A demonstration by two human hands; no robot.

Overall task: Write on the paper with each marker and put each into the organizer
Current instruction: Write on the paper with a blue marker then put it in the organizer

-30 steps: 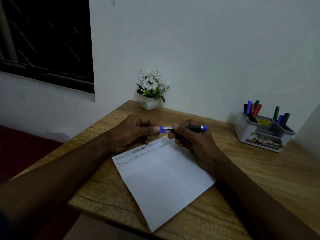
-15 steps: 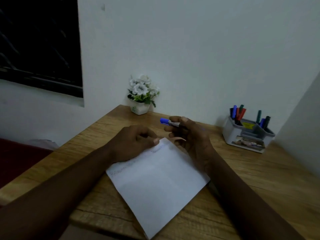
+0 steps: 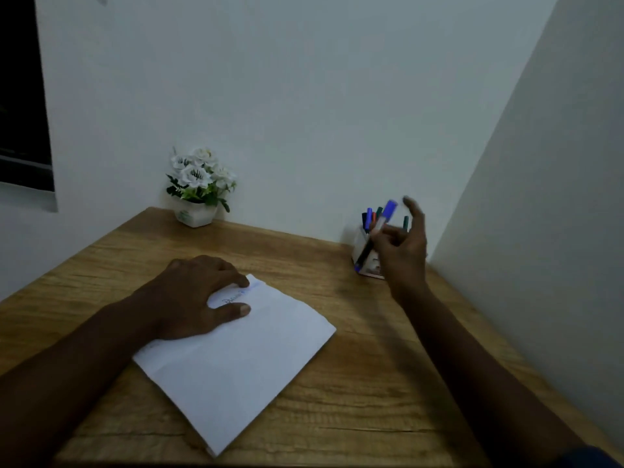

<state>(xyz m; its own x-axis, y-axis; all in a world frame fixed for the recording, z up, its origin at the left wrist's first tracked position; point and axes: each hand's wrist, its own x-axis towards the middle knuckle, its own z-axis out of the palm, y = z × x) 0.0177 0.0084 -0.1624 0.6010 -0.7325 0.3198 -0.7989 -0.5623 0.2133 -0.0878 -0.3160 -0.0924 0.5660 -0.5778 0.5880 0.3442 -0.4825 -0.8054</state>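
Observation:
A white sheet of paper [image 3: 236, 359] lies on the wooden desk [image 3: 354, 383], with handwriting near its top edge. My left hand [image 3: 196, 295] rests flat on the paper's upper left part, fingers spread. My right hand [image 3: 401, 248] is raised at the back right and holds a blue-capped marker [image 3: 376, 231], cap up and tilted, right in front of the grey organizer [image 3: 363, 255]. The organizer is mostly hidden behind that hand; several markers [image 3: 369, 216] stand in it.
A small white pot of white flowers [image 3: 199, 187] stands at the back of the desk against the wall. A second wall closes the desk's right side, close behind the organizer. A dark window is at the far left.
My right hand carried the capped blue marker from above the paper over to the organizer. My left hand let go of the marker and settled flat on the paper. The camera swung right.

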